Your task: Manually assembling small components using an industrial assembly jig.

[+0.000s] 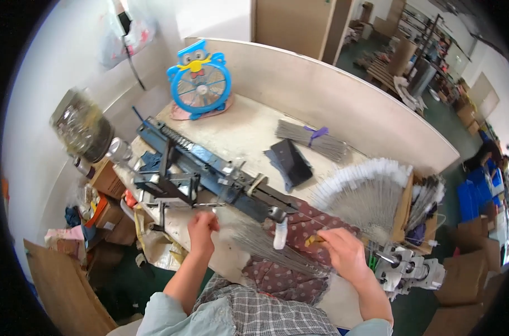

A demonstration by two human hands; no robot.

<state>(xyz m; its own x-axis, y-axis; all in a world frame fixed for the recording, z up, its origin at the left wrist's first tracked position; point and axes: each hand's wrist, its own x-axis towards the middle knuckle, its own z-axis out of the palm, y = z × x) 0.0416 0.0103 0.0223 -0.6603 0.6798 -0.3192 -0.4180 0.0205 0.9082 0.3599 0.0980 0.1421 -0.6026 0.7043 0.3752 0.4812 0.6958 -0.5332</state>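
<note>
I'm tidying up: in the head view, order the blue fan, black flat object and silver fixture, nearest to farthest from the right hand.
From the right hand:
1. Silver fixture, to its right.
2. Black flat object, ahead and left.
3. Blue fan, farther back, left.

No lettering or numbers can be read here; the hanging plastic bag (127,42) bears reddish markings, too blurred to tell whether they are letters or pattern, and the brown cardboard carton (107,180) shows faint marks too small to make out
</note>
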